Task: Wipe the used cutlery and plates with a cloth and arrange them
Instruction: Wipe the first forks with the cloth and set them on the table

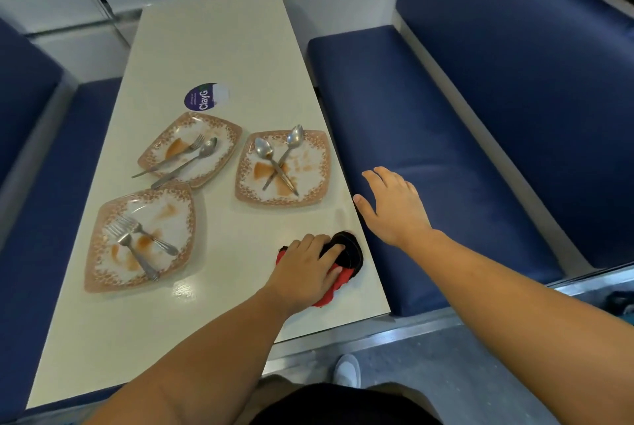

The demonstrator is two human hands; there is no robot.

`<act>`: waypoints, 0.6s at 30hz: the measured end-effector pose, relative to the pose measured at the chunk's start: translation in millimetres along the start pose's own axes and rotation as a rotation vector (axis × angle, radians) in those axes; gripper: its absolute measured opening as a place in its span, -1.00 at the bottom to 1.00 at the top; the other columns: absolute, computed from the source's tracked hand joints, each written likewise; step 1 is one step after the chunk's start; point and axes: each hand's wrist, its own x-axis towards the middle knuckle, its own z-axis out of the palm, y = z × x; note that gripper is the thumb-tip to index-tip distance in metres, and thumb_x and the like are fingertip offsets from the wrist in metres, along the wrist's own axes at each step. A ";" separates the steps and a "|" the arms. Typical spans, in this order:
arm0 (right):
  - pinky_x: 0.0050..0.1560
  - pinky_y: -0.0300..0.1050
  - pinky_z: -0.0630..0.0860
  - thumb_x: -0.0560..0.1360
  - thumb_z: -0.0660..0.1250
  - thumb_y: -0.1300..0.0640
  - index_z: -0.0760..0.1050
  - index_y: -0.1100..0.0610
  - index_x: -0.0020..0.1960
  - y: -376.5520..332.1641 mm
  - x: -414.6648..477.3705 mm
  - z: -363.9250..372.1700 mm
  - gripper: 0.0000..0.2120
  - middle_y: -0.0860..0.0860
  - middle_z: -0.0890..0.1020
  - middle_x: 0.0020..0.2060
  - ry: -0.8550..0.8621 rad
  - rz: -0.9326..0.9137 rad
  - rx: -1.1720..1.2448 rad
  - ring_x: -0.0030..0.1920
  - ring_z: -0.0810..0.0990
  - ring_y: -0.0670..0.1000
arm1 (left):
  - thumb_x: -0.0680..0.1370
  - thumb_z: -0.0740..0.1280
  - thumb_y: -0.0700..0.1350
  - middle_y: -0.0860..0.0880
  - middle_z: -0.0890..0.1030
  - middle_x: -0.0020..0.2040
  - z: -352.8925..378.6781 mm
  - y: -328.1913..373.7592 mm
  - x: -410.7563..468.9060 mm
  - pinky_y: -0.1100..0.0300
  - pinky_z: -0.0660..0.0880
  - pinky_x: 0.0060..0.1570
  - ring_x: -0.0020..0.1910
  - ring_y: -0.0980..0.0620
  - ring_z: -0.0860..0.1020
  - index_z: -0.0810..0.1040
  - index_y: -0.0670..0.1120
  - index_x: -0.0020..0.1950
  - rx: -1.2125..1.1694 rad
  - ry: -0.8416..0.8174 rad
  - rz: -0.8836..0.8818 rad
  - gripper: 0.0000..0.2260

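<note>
Nothing wiped yet, as far as I can judge; all three plates still carry orange sauce smears and all cutlery still lies on them. Going left to right: near plate [142, 239] at the left of the table [212, 47], two forks [137, 239] crossed on it, stained; far-left plate [190, 148] beyond it, a fork [168, 160] and a spoon [187, 164] side by side, handles hanging over its near-left rim, one sauce patch; a round purple sticker [206, 97] just behind that plate on the tabletop; right plate [283, 169] near the table's right edge, two spoons [279, 158] crossed on it, smears under them.

Then my left hand [308, 268], palm down, fingers curled over the cloth [343, 263]; cloth is red and black, bunched, lying on the table near the right edge, closer to me than the right plate; I'm gripping it but it looks not yet lifted. My right hand [391, 205] is furthest right, fingers spread and loose, holding nothing, hovering at the table edge over the blue bench seat [429, 115].

Judgement: task is at the very start; cloth pickup in hand; left to do: wipe six pieces of cutlery, wipe three plates, arrange everything.
</note>
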 end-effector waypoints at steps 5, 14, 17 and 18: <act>0.49 0.14 0.22 0.64 0.04 -0.19 0.26 0.07 0.52 -8.3 3.2 -6.5 -0.46 0.09 0.28 0.53 0.006 -0.020 -0.004 0.52 0.24 0.13 | 0.70 0.04 0.09 -0.11 0.50 0.20 -11.0 1.8 10.7 0.04 0.46 -0.22 0.00 -0.12 0.55 0.30 -0.08 0.49 0.069 -0.172 -0.045 -0.58; 0.41 0.13 0.32 0.64 0.09 -0.14 0.33 0.10 0.48 -52.8 23.6 -17.2 -0.50 0.07 0.38 0.46 0.074 -0.128 0.056 0.43 0.36 0.13 | 0.71 0.01 0.07 -0.06 0.52 0.19 -45.9 -26.9 14.1 0.01 0.49 -0.14 0.03 -0.11 0.59 0.30 -0.05 0.49 -0.036 -0.070 -0.328 -0.60; 0.31 0.11 0.40 0.64 0.11 -0.09 0.37 0.12 0.45 -85.0 35.4 -17.4 -0.54 0.07 0.44 0.40 0.100 -0.182 0.103 0.35 0.43 0.14 | 0.70 0.03 0.08 -0.01 0.57 0.17 -71.5 -58.1 2.4 0.03 0.53 -0.09 0.01 -0.05 0.60 0.37 0.01 0.44 -0.152 0.115 -0.532 -0.64; 0.25 0.10 0.42 0.64 0.11 -0.07 0.37 0.13 0.43 -97.8 39.1 -16.5 -0.56 0.09 0.47 0.37 0.104 -0.191 0.133 0.32 0.45 0.15 | 0.69 0.04 0.08 -0.01 0.58 0.15 -79.1 -68.8 -4.0 0.03 0.54 -0.09 0.00 -0.05 0.60 0.39 0.00 0.42 -0.156 0.172 -0.567 -0.64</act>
